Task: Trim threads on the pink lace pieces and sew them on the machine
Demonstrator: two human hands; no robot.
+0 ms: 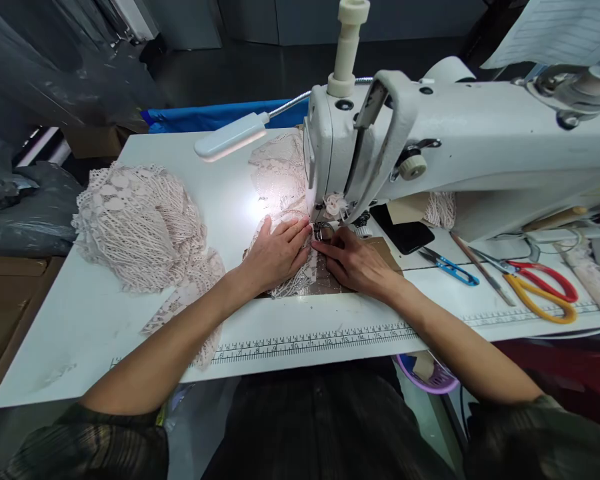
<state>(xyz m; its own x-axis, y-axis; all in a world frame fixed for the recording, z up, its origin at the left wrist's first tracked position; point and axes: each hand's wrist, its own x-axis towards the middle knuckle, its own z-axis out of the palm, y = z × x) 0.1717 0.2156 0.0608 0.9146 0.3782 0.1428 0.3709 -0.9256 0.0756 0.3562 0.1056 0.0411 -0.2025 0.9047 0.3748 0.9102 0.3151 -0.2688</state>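
Observation:
My left hand (275, 255) lies flat, fingers stretched, on pale pink lace fabric (281, 175) just left of the presser foot (324, 231) of a white sewing machine (325, 143). At the right edge of that lace, just in front of the foot, my right hand (353, 261) has its fingers bent and drawn together, apparently pinching the edge; the fingertips are partly hidden. The lace runs from behind the needle area down under my left hand. Beneath both hands is a brown plate (330, 283) set in the white table.
A heap of lace (135, 230) covers the table's left side. A lamp (233, 135) hangs over the work. To the right lie a black phone (403, 230), blue thread snips (450, 267) and scissors (545, 287). A printed ruler (300, 345) runs along the front edge, above a purple basket (437, 383).

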